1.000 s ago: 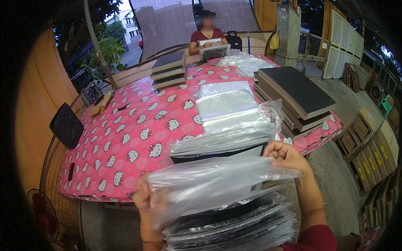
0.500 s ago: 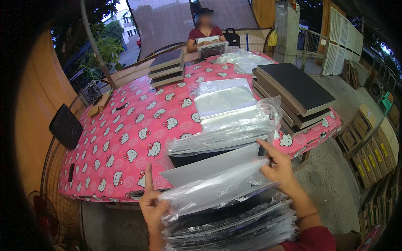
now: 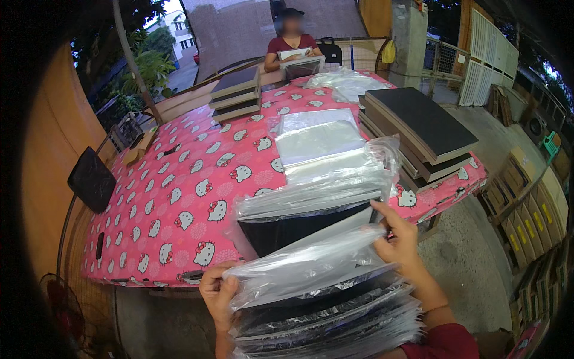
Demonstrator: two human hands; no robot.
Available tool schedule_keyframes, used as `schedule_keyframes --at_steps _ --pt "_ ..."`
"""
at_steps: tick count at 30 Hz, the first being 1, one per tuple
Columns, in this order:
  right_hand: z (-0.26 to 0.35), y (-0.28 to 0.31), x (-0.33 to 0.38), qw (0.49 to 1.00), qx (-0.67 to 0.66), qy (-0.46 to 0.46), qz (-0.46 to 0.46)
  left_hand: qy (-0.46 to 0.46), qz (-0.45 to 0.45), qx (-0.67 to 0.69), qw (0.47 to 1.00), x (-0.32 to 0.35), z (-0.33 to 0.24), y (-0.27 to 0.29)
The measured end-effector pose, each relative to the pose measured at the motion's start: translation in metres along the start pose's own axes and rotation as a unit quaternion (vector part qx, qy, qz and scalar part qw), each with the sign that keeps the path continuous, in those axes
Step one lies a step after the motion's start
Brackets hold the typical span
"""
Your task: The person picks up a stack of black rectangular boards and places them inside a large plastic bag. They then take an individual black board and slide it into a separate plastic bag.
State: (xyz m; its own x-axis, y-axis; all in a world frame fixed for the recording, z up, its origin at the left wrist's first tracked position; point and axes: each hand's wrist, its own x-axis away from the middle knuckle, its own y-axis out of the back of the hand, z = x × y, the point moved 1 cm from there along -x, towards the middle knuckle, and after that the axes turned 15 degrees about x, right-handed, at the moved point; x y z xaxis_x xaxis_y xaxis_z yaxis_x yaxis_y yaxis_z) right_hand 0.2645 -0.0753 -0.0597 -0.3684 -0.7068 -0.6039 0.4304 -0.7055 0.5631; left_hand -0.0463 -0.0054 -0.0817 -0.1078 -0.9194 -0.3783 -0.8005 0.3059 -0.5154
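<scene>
A clear plastic sleeve [image 3: 305,263] with a pale grey sheet partly inside it is stretched between my hands at the near table edge. My left hand [image 3: 218,290] pinches its left corner, thumb on top. At the right end my right hand [image 3: 396,236] grips the sleeve, its index fingertip at the upper corner of the grey sheet [image 3: 353,224]. Below lies a thick pile of plastic-sleeved dark sheets [image 3: 329,335]. Just beyond the sleeve, a black sheet [image 3: 287,230] shows under more sleeves [image 3: 311,194].
Clear plastic sleeves [image 3: 320,140] lie farther up the pink patterned tablecloth [image 3: 179,197]. Black-topped board stacks stand at right [image 3: 418,125] and far left [image 3: 236,93]. Across the table a person [image 3: 293,51] holds a sleeved item. Cardboard [image 3: 532,209] leans at the right.
My left index finger, raised before, has folded down onto the sleeve's corner. The grey sheet has gone lower into the sleeve, baring more of the black sheet behind.
</scene>
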Motion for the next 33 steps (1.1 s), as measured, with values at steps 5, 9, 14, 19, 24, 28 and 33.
schedule_keyframes --at_steps 5,9,14,19,24,28,33 --pt "-0.025 0.011 -0.003 0.951 -0.217 0.027 0.217 0.044 -0.068 -0.042 0.996 0.003 -0.011 -0.002" --pt "-0.040 0.002 -0.005 0.684 -0.512 -0.307 0.420 0.129 -0.138 0.029 0.982 -0.013 -0.009 -0.025" --pt "-0.041 -0.021 0.029 0.788 -0.492 -0.284 0.237 0.435 -0.064 0.474 0.763 0.004 0.033 0.071" --pt "-0.197 -0.132 0.170 0.787 -0.426 -0.395 0.209 0.355 0.066 0.219 0.906 0.039 0.045 0.047" --pt "-0.207 -0.176 0.232 0.776 -0.324 -0.486 0.240 0.337 0.112 0.121 0.927 0.047 0.052 0.052" --pt "-0.216 -0.174 0.245 0.777 -0.297 -0.501 0.238 0.346 0.139 0.053 0.926 0.050 0.058 0.071" --pt "-0.220 -0.168 0.245 0.779 -0.280 -0.504 0.247 0.455 0.157 -0.163 0.861 0.070 0.113 0.168"
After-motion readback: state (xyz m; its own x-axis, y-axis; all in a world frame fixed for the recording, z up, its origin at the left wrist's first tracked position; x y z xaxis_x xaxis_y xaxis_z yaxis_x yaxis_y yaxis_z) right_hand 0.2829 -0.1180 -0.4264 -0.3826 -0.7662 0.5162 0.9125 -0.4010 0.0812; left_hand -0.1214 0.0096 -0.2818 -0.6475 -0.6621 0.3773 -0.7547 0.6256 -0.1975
